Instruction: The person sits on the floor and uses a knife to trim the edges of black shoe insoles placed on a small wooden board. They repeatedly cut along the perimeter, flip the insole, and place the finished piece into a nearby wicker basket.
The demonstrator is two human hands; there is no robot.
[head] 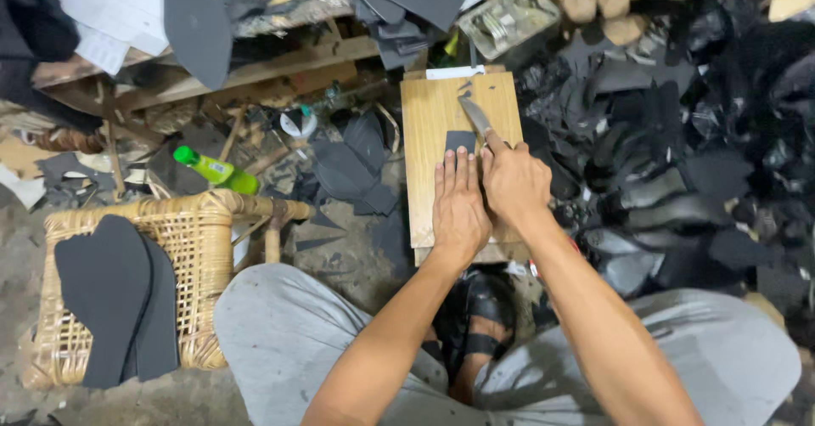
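Small dark flat piece (460,141) on wooden board (448,129), left hand (459,205) flat, fingers pressing it down, right hand (513,180) closed around knife (475,116), blade angled beside piece, wicker stool (199,235) with soles (115,294) at left

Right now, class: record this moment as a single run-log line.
left hand: flat, pressing dark piece on wooden board | right hand: gripping knife, blade on board | wicker stool: two dark soles

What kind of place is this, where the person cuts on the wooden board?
Probably a small shoemaking workshop, worked at floor level. The right hand holds a knife over a dark piece on the wooden board, the left hand pressing it. Sole-shaped cutouts lie on a wicker stool, and black offcuts are piled nearby.
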